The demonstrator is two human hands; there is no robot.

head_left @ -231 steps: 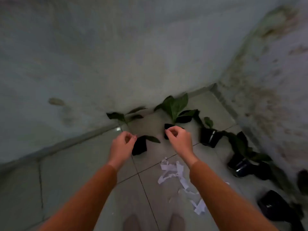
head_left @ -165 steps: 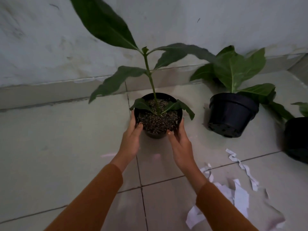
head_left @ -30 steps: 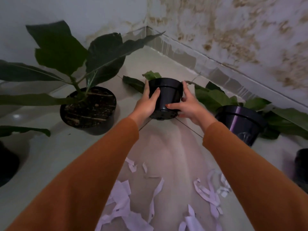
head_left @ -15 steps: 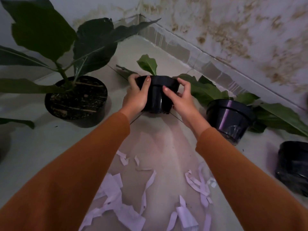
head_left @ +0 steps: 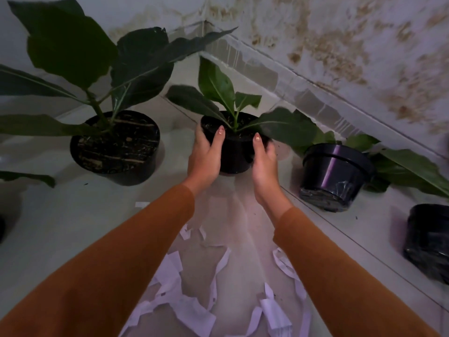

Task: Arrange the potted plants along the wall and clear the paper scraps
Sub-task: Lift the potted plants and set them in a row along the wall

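Observation:
A small black potted plant with green leaves stands upright near the corner of the tiled floor. My left hand grips its left side and my right hand grips its right side, thumbs at the rim. A bigger potted plant with large dark leaves stands to its left. To the right, a black pot lies tipped toward the wall with its leaves against the skirting. White paper scraps are strewn on the floor below my arms.
Another dark pot lies at the right edge. The stained wall runs along the right and meets the back wall at the corner. A further pot's leaf shows at the far left edge.
The small pot was lying tipped on its side in my hands; it now stands upright with its leaves pointing up. My hands have shifted to grip its two sides.

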